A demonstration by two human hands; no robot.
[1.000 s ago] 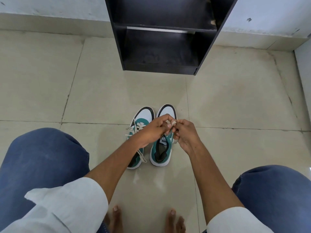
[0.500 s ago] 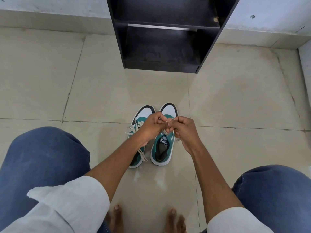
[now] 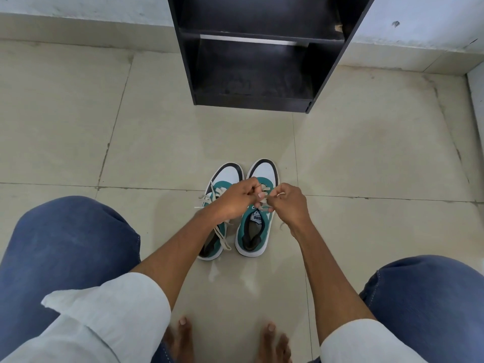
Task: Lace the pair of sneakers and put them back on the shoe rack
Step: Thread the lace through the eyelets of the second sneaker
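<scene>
Teal-and-white left sneaker [image 3: 218, 213]: laced, ends loose.
Right sneaker [image 3: 258, 213]: lacing unfinished.
Left hand [image 3: 235, 200], right hand [image 3: 289, 205]: each grip pinching cream lace [image 3: 265, 199].
Black wooden shoe rack [image 3: 262, 53]: awaiting pair.

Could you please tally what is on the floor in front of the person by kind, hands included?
Sneakers: 2, left sneaker and right sneaker
Shoe rack: 1
Hands: 2, left hand and right hand, both at the right sneaker's lace
Total: 5

Left hand [image 3: 233, 203] hides R sneaker's [image 3: 258, 210] lacing; rack [image 3: 262, 48] top cropped.
</scene>
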